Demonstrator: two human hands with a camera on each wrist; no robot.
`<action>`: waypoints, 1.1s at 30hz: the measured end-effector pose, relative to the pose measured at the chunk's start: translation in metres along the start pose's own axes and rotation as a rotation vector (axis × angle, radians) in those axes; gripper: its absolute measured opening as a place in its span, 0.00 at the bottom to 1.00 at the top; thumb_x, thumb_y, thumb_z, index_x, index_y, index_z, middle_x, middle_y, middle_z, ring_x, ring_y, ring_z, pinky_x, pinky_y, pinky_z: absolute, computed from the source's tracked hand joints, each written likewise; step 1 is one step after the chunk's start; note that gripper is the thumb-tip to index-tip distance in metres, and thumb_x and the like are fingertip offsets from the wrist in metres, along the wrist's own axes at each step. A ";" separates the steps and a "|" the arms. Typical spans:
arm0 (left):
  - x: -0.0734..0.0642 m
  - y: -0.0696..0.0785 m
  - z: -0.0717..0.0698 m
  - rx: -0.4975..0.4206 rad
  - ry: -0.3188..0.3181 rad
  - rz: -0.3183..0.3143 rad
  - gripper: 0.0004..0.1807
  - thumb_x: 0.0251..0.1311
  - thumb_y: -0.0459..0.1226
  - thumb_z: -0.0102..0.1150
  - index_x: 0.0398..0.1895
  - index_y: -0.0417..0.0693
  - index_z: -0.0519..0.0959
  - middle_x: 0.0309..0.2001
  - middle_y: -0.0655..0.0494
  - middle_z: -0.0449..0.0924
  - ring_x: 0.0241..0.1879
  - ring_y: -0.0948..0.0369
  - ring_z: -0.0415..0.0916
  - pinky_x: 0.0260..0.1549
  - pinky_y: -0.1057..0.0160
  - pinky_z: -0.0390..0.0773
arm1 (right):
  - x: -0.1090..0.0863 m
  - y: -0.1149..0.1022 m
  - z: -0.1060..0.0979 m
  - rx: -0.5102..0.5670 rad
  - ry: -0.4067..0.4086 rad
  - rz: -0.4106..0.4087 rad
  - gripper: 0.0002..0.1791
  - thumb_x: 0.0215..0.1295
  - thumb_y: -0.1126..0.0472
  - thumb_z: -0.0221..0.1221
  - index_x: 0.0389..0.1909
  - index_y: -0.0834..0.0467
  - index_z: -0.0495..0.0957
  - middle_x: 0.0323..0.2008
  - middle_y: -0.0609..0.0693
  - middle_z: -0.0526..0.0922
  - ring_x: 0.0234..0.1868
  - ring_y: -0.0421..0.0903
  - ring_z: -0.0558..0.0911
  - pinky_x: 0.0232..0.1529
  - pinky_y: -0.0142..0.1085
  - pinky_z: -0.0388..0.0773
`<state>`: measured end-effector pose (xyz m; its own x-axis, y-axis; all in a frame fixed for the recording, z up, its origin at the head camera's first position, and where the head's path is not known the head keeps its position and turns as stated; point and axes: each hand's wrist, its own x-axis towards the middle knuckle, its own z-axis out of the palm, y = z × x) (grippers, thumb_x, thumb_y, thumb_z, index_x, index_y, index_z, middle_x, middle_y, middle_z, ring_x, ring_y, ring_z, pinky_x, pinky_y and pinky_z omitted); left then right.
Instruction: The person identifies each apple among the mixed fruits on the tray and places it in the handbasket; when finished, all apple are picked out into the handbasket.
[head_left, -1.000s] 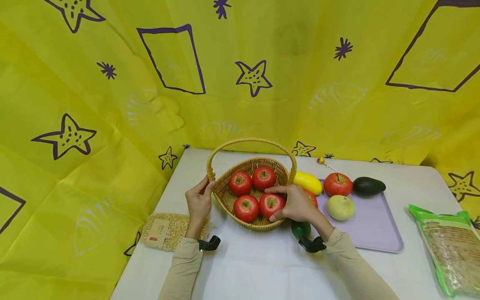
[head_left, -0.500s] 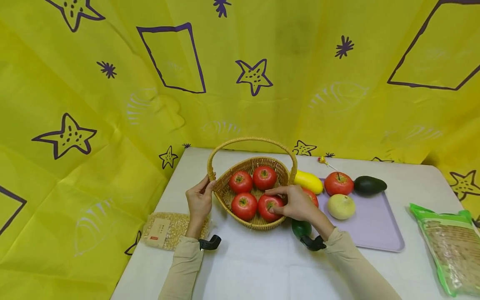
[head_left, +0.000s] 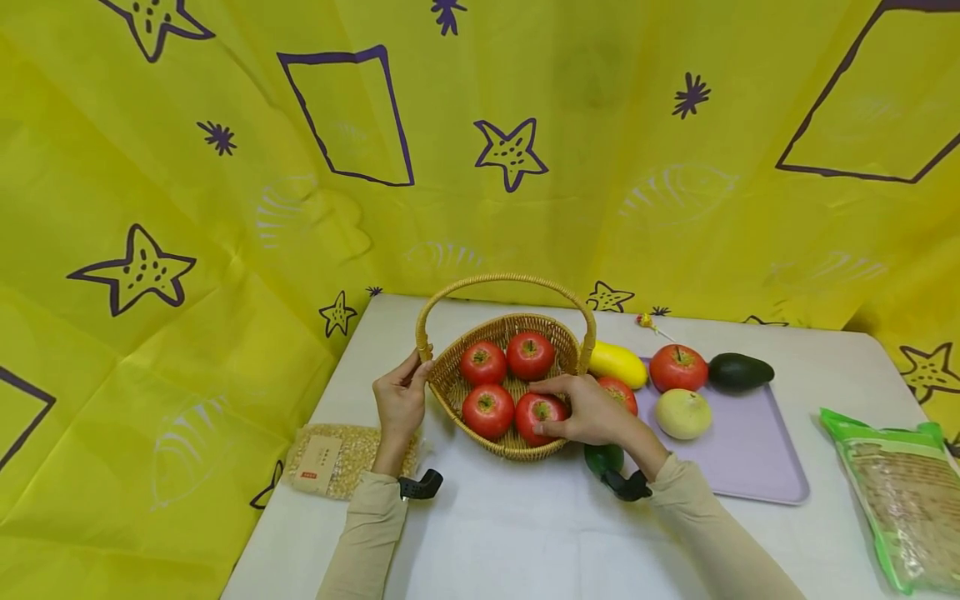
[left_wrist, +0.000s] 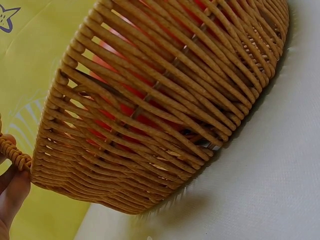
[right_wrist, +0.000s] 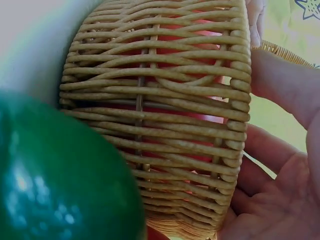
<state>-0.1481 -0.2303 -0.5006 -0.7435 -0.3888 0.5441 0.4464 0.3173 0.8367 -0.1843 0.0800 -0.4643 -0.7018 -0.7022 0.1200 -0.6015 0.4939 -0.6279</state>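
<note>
My left hand [head_left: 400,406] still pinches the foot of the handle [head_left: 422,337] on the basket [head_left: 517,455], left of the frame's centre. Just below centre, my right hand [head_left: 594,410] grasps the near right apple [head_left: 531,410] inside the basket, which sits slightly lower and further left than a second ago; the near left apple [head_left: 487,411] has shifted a little left too, while the two far apples [head_left: 530,356] stay put.

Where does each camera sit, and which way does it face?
Head: worn there, facing forward and down at the basket of apples; left hand, right hand and sleeves show.
Left wrist: worn there, facing the basket's side; left fingers show.
Right wrist: worn there, facing the basket past a green item; right fingers show.
Both wrist views share the basket.
</note>
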 end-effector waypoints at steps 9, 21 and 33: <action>-0.003 0.000 0.000 0.024 -0.008 -0.016 0.17 0.65 0.23 0.68 0.57 0.30 0.84 0.50 0.34 0.88 0.46 0.43 0.89 0.42 0.78 0.85 | -0.012 0.000 -0.004 0.070 0.069 -0.063 0.29 0.60 0.56 0.77 0.62 0.61 0.85 0.60 0.55 0.88 0.61 0.57 0.84 0.63 0.57 0.82; -0.002 0.001 -0.003 0.020 -0.009 -0.012 0.17 0.67 0.25 0.67 0.58 0.31 0.84 0.51 0.35 0.88 0.47 0.62 0.88 0.45 0.76 0.85 | -0.048 0.012 -0.056 0.198 0.288 0.056 0.25 0.50 0.56 0.84 0.51 0.49 0.90 0.49 0.46 0.92 0.53 0.43 0.86 0.58 0.47 0.86; -0.002 -0.001 -0.002 0.029 -0.012 0.014 0.17 0.68 0.26 0.67 0.58 0.28 0.83 0.50 0.31 0.87 0.46 0.67 0.88 0.44 0.76 0.85 | -0.062 0.045 -0.053 0.120 0.287 0.168 0.49 0.45 0.51 0.86 0.70 0.60 0.78 0.67 0.60 0.82 0.64 0.63 0.80 0.64 0.65 0.79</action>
<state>-0.1461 -0.2314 -0.5024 -0.7434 -0.3741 0.5545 0.4421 0.3472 0.8270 -0.1879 0.1728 -0.4595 -0.8762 -0.4350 0.2077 -0.4311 0.5143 -0.7414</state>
